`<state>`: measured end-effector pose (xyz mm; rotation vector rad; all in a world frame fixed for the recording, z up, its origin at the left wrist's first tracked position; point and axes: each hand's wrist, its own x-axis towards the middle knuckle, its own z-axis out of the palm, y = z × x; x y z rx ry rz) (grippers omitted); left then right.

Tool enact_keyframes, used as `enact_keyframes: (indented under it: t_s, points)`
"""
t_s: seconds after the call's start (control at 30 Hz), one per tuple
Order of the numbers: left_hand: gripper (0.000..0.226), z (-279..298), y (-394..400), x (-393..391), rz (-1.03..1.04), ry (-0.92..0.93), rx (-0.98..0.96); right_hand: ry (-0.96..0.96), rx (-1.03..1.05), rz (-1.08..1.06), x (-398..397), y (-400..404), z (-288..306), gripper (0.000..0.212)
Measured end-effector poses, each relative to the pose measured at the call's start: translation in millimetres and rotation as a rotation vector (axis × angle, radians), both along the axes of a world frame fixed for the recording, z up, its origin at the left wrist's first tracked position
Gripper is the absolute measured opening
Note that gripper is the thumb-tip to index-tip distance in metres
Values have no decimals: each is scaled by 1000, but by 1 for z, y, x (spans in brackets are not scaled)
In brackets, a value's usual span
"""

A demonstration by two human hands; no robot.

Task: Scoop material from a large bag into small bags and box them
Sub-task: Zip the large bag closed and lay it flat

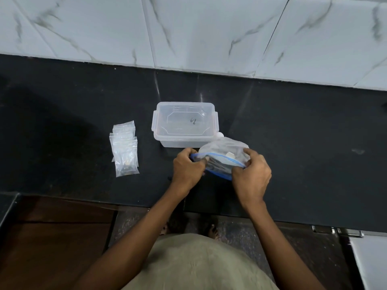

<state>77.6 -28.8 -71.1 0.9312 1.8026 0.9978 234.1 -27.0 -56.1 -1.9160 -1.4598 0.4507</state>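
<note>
A large clear bag (223, 150) with a blue zip rim lies on the black counter in front of a clear plastic box (184, 124). My left hand (187, 169) pinches the left end of the bag's rim. My right hand (252, 174) grips the right end, and the mouth gapes between them. Dark material and a small white piece show inside the bag. The box stands with its lid on, a dark mark on top. A stack of small clear bags (124, 148) lies flat to the left of the box; the nearest one holds a little dark material.
The black counter (314, 153) runs left to right under a white marbled wall (209, 34). Its front edge is just below my wrists. A brown wooden surface (56, 237) sits lower left, and a metal hinge with a white panel (364, 258) lower right.
</note>
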Motion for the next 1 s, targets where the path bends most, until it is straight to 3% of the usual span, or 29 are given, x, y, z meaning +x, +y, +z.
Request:
enact_keyframes:
  t_s: [0.13, 0.27, 0.43, 0.53, 0.63, 0.8, 0.9, 1.0]
  points:
    - [17, 6, 5, 13, -49, 3, 123, -31, 7, 55, 1, -6, 2, 64]
    - [36, 10, 13, 17, -28, -46, 122, -132, 67, 124, 7, -11, -4, 66]
    - [27, 15, 20, 20, 117, -369, 30, -45, 61, -100, 21, -6, -2, 58]
    - [23, 10, 19, 29, 110, -432, -16, 35, 72, -230, 24, -4, 1, 61]
    - [15, 9, 13, 39, 103, -369, -39, 71, 74, -283, 22, -2, 3, 68]
    - [21, 13, 12, 58, -270, -552, 49, 59, 91, -106, 2, -8, 2, 61]
    - [16, 13, 19, 59, -239, -554, 27, 32, 150, 38, -6, -12, -2, 57]
    - [30, 10, 25, 55, -248, -581, -33, -40, 211, 179, -12, -15, -4, 55]
